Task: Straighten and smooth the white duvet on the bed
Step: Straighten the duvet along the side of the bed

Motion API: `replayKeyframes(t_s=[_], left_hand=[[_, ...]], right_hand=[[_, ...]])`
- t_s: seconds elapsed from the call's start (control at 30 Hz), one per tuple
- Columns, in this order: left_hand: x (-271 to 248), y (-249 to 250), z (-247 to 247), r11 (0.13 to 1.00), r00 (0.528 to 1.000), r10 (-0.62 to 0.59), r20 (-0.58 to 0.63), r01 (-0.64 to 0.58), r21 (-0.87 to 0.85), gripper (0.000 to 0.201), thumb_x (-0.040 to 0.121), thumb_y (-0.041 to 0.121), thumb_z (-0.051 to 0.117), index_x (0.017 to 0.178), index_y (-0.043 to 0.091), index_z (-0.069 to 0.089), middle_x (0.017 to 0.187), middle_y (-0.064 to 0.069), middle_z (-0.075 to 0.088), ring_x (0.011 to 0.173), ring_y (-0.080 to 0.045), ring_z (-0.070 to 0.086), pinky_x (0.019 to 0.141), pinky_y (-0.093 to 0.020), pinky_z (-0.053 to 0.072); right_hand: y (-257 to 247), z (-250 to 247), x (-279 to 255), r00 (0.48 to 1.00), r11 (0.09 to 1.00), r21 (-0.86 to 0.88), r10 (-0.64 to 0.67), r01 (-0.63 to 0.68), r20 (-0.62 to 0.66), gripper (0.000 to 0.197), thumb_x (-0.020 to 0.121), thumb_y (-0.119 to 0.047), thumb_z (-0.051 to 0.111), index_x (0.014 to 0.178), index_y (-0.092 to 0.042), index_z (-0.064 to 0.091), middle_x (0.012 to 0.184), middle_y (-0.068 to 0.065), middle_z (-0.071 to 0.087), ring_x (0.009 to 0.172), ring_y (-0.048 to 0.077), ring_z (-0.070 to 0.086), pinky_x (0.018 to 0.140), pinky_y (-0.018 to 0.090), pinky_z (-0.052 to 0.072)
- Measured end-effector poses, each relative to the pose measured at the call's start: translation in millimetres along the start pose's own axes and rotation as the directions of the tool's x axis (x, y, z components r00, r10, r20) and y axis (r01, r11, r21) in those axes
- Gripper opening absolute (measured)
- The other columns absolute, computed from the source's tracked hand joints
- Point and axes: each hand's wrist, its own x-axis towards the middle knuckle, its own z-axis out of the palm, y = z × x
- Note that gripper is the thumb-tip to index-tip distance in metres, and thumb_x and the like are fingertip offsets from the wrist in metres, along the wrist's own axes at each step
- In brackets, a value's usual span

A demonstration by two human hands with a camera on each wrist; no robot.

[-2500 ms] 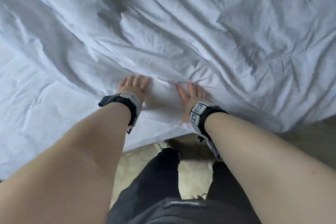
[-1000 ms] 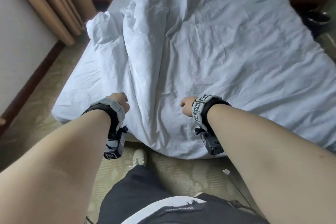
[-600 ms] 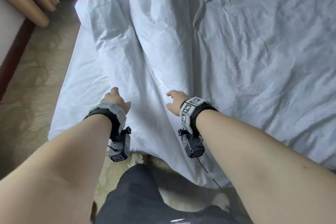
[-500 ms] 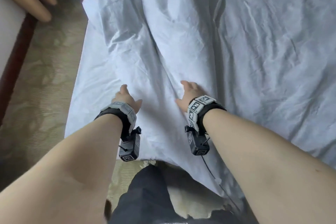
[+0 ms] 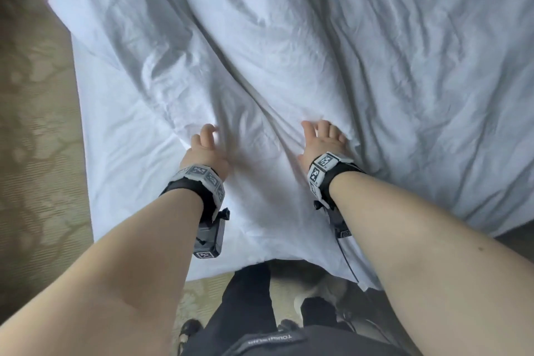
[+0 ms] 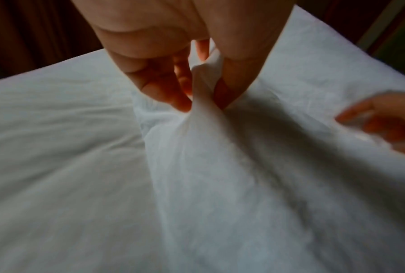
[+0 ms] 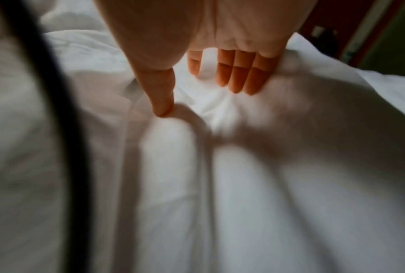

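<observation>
The white duvet covers the bed, crumpled, with long folds running away from me. My left hand is on it near the foot edge; in the left wrist view this left hand pinches a raised fold of the duvet between thumb and fingers. My right hand lies a little to the right, beside a deep crease. In the right wrist view the right hand has straight fingers on the duvet and its thumb tip presses into the cloth.
Patterned beige carpet runs along the left side of the bed and below its foot edge. My dark trousers stand against that edge. A black cable hangs from the right wrist camera. The duvet's right part droops over the corner.
A second ago both hands were curled at the duvet's near edge. They have since reached forward onto it; the right hand has flattened and the left has taken a fold. My head has dropped closer.
</observation>
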Motion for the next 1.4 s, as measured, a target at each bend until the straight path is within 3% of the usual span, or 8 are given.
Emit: replayKeyframes(t_s=[0.1,0.3,0.47,0.7,0.87,1.03,1.23,1.4], left_hand=[[-5,-7,6,0.998,0.997,0.061,-0.048,-0.060,0.018,0.066,0.081,0.012,0.057,0.134,0.030,0.024,0.134,-0.004,0.028,0.099,-0.030,0.053,0.078,-0.032,0.045],[-9,3,9,0.774,0.938,-0.346,0.014,0.294,-0.561,0.093,0.083,0.025,0.070,0.151,0.018,0.008,0.133,-0.014,0.046,0.118,-0.028,0.053,0.089,-0.033,0.040],[2,3,7,0.886,0.958,-0.287,0.013,0.270,-0.377,0.065,0.088,0.014,0.061,0.142,0.002,0.027,0.130,-0.018,0.052,0.118,-0.034,0.053,0.081,-0.032,0.037],[-53,-25,-3,0.948,0.968,-0.248,0.047,0.253,-0.194,0.041,0.090,0.006,0.049,0.129,-0.002,0.046,0.115,-0.022,0.056,0.105,-0.035,0.054,0.086,-0.036,0.042],[-130,-71,-4,0.944,0.945,-0.326,0.038,0.327,-0.034,0.035,0.097,0.007,0.041,0.128,-0.009,0.047,0.113,-0.023,0.058,0.109,-0.035,0.053,0.084,-0.032,0.043],[-210,-90,8,0.958,0.960,-0.281,0.019,0.279,0.059,0.037,0.101,0.010,0.034,0.130,-0.005,0.050,0.136,-0.019,0.051,0.128,-0.030,0.048,0.104,-0.029,0.036],[-223,-132,13,0.963,0.964,-0.264,0.018,0.264,-0.059,0.030,0.088,0.033,0.055,0.103,0.007,0.057,0.108,-0.013,0.063,0.102,-0.031,0.060,0.092,-0.033,0.047],[-188,-176,-27,0.975,0.976,-0.217,-0.005,0.217,0.039,0.046,0.095,0.028,0.045,0.053,0.014,0.034,0.051,-0.001,0.039,0.046,-0.019,0.034,0.047,-0.024,0.023]], right_hand=[[-2,-6,1,0.996,1.000,0.003,0.004,-0.004,0.085,0.056,0.089,-0.044,0.052,0.137,-0.019,0.036,0.139,0.014,0.035,0.129,0.032,0.033,0.106,0.042,0.031],[-29,16,-45,0.922,0.990,0.097,-0.132,0.103,0.365,0.105,0.071,-0.078,0.051,0.150,-0.022,0.010,0.148,0.013,0.023,0.136,0.036,0.025,0.110,0.049,0.031],[-55,21,-36,0.921,0.966,0.237,-0.186,0.107,0.342,0.029,0.093,-0.015,0.048,0.121,-0.009,0.049,0.123,0.013,0.056,0.108,0.033,0.057,0.088,0.037,0.047],[-77,2,-92,0.834,0.923,0.273,-0.366,0.269,0.414,0.033,0.101,-0.023,0.033,0.114,-0.003,0.057,0.097,0.012,0.056,0.092,0.028,0.054,0.077,0.030,0.039],[-94,0,-157,0.742,0.865,0.195,-0.497,0.462,0.449,0.049,0.103,-0.034,0.023,0.061,-0.014,0.039,0.063,0.002,0.040,0.057,0.016,0.039,0.053,0.026,0.029],[-100,-3,-205,0.708,0.777,-0.102,-0.500,0.621,0.499,0.030,0.098,-0.018,0.035,0.077,-0.005,0.052,0.079,0.010,0.052,0.070,0.025,0.047,0.055,0.026,0.032],[-107,3,-206,0.818,0.771,-0.360,-0.342,0.526,0.461,0.029,0.088,-0.020,0.057,0.115,-0.013,0.065,0.120,0.002,0.065,0.101,0.026,0.062,0.092,0.042,0.051],[-147,-31,-179,0.902,0.919,0.014,-0.389,0.393,0.187,0.031,0.098,-0.016,0.041,0.123,-0.008,0.057,0.128,0.013,0.059,0.117,0.031,0.056,0.096,0.033,0.046]])
